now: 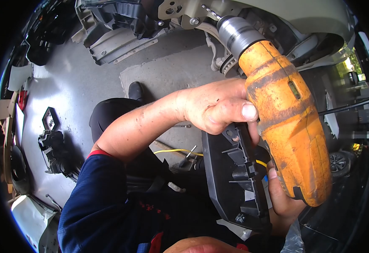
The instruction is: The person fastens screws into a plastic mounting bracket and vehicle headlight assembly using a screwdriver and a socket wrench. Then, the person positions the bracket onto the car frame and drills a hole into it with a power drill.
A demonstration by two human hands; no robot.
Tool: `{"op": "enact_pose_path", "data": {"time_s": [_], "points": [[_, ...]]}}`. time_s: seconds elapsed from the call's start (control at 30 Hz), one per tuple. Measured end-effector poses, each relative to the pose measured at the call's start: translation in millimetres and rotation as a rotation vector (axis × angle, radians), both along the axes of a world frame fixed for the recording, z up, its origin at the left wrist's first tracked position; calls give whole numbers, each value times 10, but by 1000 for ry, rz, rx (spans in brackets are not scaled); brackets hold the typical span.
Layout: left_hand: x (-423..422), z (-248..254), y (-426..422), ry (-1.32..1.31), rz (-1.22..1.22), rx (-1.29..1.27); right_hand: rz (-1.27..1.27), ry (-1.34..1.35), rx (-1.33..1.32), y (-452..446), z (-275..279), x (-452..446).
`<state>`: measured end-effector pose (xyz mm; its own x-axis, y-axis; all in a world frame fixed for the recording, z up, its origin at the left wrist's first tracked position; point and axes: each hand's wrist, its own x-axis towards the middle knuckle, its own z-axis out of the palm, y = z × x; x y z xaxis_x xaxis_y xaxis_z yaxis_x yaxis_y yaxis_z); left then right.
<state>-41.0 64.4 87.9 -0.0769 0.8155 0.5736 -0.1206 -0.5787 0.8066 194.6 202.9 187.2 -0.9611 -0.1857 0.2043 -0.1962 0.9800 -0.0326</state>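
Note:
A worn orange power drill (289,114) slants across the right of the head view, its grey chuck and bit (212,12) pointing up and left. My left hand (224,107) is closed on its near side, the thumb against the housing and the other fingers mostly hidden. My right hand (285,200) is beside the lower rear of the drill, wrapped round its underside, partly covered by the housing. A long black plastic part (230,173) lies below the drill, between my hands and close to my body. What supports this part is hidden.
Vehicle structure with a bolted bracket (178,10) and a light body panel (298,14) are ahead. A metal strip (123,46) and a dark part (53,149) are on the grey floor (79,80). A yellow cable (171,151) passes behind the black part.

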Motion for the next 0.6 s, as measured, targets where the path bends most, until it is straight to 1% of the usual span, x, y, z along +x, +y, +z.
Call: {"op": "enact_pose_path", "data": {"time_s": [0.03, 0.1, 0.13, 0.2, 0.23, 0.3, 0.33, 0.53, 0.6], "points": [[-26, -8, -12, -2, -15, 37, -17, 4, 11, -18, -4, 0], [-23, -25, -7, -11, -15, 27, -42, 10, 29, -44, -20, -2], [5, -41, 5, -16, -2, -22, -52, 10, 34, -55, -38, -2], [17, -126, 74, -21, 6, -5, -33, 22, 41, -47, -74, 0], [-9, -207, 143, -20, 0, 63, -5, 33, 43, -28, -92, -10], [-15, -259, 171, -24, -3, 116, -9, 17, -56, -11, -110, 3], [-10, -251, 155, -28, -2, 102, -43, -8, -157, -15, -111, 16], [-38, -179, 109, 76, 70, 146, 12, 25, -3, -13, -176, 89], [-32, -186, 101, 41, 52, 118, 30, 31, 39, -8, -198, 104]]}}
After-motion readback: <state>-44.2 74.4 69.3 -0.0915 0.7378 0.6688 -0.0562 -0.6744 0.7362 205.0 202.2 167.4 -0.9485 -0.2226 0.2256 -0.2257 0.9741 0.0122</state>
